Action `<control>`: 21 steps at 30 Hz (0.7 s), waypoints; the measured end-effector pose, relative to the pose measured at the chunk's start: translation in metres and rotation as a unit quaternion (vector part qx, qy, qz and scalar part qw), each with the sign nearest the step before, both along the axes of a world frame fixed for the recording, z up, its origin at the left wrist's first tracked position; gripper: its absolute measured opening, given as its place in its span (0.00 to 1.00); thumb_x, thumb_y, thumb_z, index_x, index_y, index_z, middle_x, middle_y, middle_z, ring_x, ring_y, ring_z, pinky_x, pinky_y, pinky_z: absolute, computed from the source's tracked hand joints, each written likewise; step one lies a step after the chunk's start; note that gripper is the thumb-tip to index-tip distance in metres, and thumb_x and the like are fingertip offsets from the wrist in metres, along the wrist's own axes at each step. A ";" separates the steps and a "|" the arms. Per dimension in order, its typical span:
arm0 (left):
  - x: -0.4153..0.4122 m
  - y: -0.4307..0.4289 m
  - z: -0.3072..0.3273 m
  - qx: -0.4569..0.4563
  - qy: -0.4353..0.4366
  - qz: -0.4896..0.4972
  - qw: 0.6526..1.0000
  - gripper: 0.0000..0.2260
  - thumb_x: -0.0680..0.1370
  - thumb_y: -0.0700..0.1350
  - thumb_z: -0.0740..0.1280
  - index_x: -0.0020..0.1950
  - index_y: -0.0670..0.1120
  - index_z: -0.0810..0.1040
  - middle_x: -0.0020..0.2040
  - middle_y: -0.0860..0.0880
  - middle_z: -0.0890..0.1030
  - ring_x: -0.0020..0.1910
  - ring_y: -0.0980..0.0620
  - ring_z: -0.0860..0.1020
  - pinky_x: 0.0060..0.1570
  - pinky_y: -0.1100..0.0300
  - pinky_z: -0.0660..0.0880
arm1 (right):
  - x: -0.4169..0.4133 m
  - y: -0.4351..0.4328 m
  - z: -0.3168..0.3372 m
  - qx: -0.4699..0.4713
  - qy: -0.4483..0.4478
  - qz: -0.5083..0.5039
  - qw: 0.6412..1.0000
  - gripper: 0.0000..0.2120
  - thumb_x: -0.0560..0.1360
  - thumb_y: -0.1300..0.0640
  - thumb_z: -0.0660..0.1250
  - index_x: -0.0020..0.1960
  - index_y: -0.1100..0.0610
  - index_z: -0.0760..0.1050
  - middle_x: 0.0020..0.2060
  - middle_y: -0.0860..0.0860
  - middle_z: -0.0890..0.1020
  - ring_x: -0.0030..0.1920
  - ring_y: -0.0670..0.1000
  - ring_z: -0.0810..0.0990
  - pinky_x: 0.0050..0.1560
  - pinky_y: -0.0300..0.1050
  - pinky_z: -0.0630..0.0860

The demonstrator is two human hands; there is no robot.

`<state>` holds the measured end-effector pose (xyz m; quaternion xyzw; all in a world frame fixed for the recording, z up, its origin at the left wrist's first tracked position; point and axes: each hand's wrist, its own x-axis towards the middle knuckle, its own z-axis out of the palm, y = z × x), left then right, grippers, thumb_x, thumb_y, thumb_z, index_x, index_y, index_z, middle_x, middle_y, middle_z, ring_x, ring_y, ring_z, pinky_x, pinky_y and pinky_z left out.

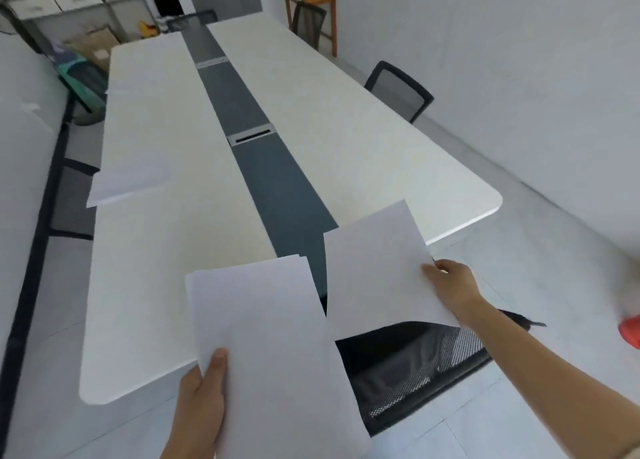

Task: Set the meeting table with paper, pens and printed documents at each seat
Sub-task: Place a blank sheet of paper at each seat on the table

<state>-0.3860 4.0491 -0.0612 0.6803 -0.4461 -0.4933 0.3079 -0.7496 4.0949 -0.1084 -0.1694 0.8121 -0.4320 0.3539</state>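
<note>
left hand gripped the paper stack as supply while right hand pinched a single sheet off, likely for the meeting table's near-end seat.

Bright even daylight, soft blur, wide-angle warp at edges

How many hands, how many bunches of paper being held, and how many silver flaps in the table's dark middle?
Hands: 2, left hand and right hand
Held paper: 2, stack in the left, sheet in the right
Silver flaps: 2, near flap and far flap
Total: 6
</note>
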 end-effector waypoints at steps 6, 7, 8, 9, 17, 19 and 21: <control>0.022 -0.036 -0.009 0.016 0.035 0.072 0.997 0.10 0.80 0.48 0.63 0.59 0.46 0.77 0.52 0.44 0.80 0.55 0.45 0.78 0.64 0.45 0.71 | 0.000 -0.095 -0.033 0.047 0.005 -0.004 0.999 0.10 0.77 0.60 0.60 0.37 0.59 0.74 0.34 0.54 0.74 0.32 0.53 0.69 0.32 0.41 0.65; 0.028 -0.041 -0.011 0.015 0.034 0.081 0.996 0.11 0.80 0.48 0.63 0.59 0.46 0.76 0.52 0.44 0.80 0.55 0.45 0.77 0.64 0.45 0.71 | 0.001 -0.108 -0.044 0.061 0.005 -0.006 0.998 0.11 0.75 0.61 0.59 0.35 0.58 0.70 0.33 0.54 0.72 0.32 0.54 0.67 0.32 0.41 0.64; 0.033 -0.044 -0.013 0.019 0.032 0.089 0.995 0.10 0.80 0.48 0.63 0.59 0.46 0.77 0.52 0.44 0.80 0.54 0.45 0.77 0.64 0.45 0.71 | 0.003 -0.119 -0.054 0.075 0.005 -0.006 0.997 0.10 0.74 0.62 0.57 0.34 0.58 0.68 0.33 0.55 0.70 0.31 0.54 0.66 0.32 0.42 0.62; 0.039 -0.048 -0.017 0.023 0.030 0.096 0.995 0.09 0.80 0.48 0.62 0.57 0.46 0.77 0.52 0.43 0.80 0.53 0.45 0.78 0.63 0.46 0.71 | 0.006 -0.129 -0.064 0.090 0.005 -0.002 0.996 0.08 0.73 0.63 0.56 0.35 0.59 0.68 0.32 0.55 0.68 0.30 0.53 0.65 0.30 0.42 0.61; 0.068 -0.063 -0.032 0.078 0.000 0.127 0.989 0.10 0.80 0.49 0.62 0.50 0.45 0.80 0.45 0.46 0.83 0.49 0.43 0.80 0.59 0.46 0.74 | 0.033 -0.176 -0.117 0.156 -0.005 0.017 0.988 0.08 0.68 0.66 0.58 0.43 0.61 0.74 0.34 0.58 0.76 0.28 0.55 0.69 0.29 0.42 0.66; 0.064 -0.066 -0.032 0.086 0.010 0.123 0.989 0.10 0.80 0.49 0.62 0.49 0.45 0.80 0.45 0.46 0.84 0.48 0.43 0.81 0.56 0.46 0.76 | 0.033 -0.179 -0.120 0.145 -0.009 0.009 0.989 0.13 0.70 0.64 0.61 0.53 0.58 0.77 0.36 0.57 0.78 0.30 0.56 0.73 0.32 0.43 0.72; 0.055 -0.069 -0.032 0.090 0.023 0.112 0.989 0.11 0.81 0.49 0.61 0.48 0.45 0.80 0.45 0.45 0.84 0.46 0.44 0.82 0.49 0.50 0.77 | 0.030 -0.176 -0.119 0.136 -0.025 0.000 0.990 0.19 0.72 0.61 0.65 0.63 0.56 0.73 0.40 0.57 0.80 0.35 0.56 0.78 0.40 0.48 0.80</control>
